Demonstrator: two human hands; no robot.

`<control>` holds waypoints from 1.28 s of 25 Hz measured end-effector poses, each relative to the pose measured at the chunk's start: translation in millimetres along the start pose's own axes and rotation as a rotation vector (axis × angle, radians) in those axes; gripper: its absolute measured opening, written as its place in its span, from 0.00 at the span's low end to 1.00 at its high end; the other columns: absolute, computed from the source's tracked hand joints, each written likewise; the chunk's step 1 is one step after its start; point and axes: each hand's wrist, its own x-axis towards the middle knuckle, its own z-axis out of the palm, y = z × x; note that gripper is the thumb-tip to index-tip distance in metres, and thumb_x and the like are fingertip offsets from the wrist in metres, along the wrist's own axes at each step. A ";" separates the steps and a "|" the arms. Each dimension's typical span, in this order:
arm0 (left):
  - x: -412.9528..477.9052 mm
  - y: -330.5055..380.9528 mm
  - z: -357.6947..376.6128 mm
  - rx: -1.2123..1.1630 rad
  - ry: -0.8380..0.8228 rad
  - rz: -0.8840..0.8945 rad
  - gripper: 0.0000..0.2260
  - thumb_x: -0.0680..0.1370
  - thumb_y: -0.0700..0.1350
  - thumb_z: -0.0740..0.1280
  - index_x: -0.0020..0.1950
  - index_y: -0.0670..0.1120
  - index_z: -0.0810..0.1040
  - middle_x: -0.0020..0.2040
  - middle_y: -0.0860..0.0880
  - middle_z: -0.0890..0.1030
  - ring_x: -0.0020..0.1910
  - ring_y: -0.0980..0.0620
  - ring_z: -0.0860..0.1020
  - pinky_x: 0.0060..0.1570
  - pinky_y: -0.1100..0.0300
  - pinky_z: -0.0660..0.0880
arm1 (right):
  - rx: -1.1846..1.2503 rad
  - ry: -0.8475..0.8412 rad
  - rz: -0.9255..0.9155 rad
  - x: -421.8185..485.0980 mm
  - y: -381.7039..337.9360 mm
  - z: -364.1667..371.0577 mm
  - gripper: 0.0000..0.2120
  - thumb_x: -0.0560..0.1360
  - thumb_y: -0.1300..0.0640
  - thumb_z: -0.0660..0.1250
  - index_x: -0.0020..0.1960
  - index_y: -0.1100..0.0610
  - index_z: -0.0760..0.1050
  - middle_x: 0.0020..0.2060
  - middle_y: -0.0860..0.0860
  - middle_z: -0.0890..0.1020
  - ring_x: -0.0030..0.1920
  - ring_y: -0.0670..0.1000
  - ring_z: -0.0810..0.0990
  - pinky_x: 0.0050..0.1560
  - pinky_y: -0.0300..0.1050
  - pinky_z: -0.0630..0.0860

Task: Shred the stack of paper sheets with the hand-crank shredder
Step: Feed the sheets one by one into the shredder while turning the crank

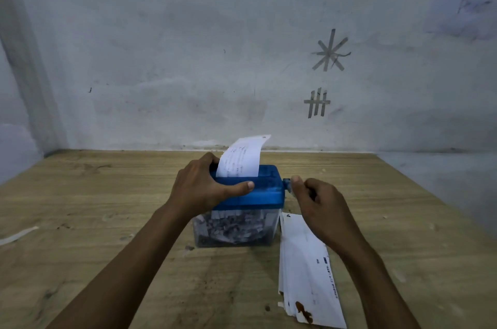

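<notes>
A small hand-crank shredder point(265, 191) with a blue top stands at the middle of the wooden table. Its clear bin point(236, 229) holds a heap of paper strips. One printed sheet point(242, 158) stands upright in the top slot, curling back toward the wall. My left hand point(204, 184) grips the blue top from the left, thumb across its front. My right hand point(316, 203) pinches the crank handle point(287, 184) on the shredder's right side. A stack of white paper sheets point(306, 269) lies on the table to the right of the bin, partly under my right forearm.
The wooden table point(107, 221) meets a pale wall at the back and a side wall on the left. A loose white strip point(17, 236) lies near the left edge. Small scraps dot the tabletop. Tape marks are stuck on the wall at the upper right.
</notes>
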 end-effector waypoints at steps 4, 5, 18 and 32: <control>0.7 1.2 -0.9 -0.042 -0.050 0.016 0.43 0.52 0.82 0.67 0.55 0.53 0.73 0.52 0.56 0.79 0.47 0.55 0.79 0.47 0.51 0.83 | -0.027 0.183 -0.174 26.9 -6.8 1.0 0.19 0.83 0.49 0.59 0.33 0.50 0.70 0.24 0.46 0.72 0.28 0.42 0.74 0.27 0.34 0.67; 1.5 0.7 -1.9 -0.066 -0.065 0.023 0.44 0.52 0.81 0.68 0.57 0.53 0.73 0.54 0.55 0.80 0.49 0.54 0.80 0.48 0.51 0.83 | -0.039 0.193 -0.191 40.2 -10.4 0.3 0.18 0.83 0.50 0.59 0.35 0.49 0.69 0.26 0.47 0.74 0.28 0.42 0.76 0.27 0.34 0.67; -0.6 -3.8 -1.3 -0.151 -0.055 0.065 0.40 0.58 0.74 0.76 0.61 0.52 0.74 0.59 0.55 0.80 0.51 0.55 0.80 0.49 0.57 0.82 | 0.358 -0.284 0.612 101.9 35.0 53.0 0.13 0.81 0.54 0.57 0.44 0.60 0.73 0.34 0.56 0.76 0.33 0.52 0.72 0.36 0.43 0.68; -0.9 -3.7 -1.1 -0.067 -0.021 0.102 0.44 0.57 0.82 0.67 0.61 0.52 0.81 0.54 0.55 0.84 0.47 0.56 0.82 0.45 0.53 0.83 | -0.069 0.118 0.031 9.1 -15.5 -5.5 0.28 0.85 0.49 0.53 0.30 0.58 0.74 0.23 0.47 0.73 0.25 0.44 0.73 0.27 0.38 0.65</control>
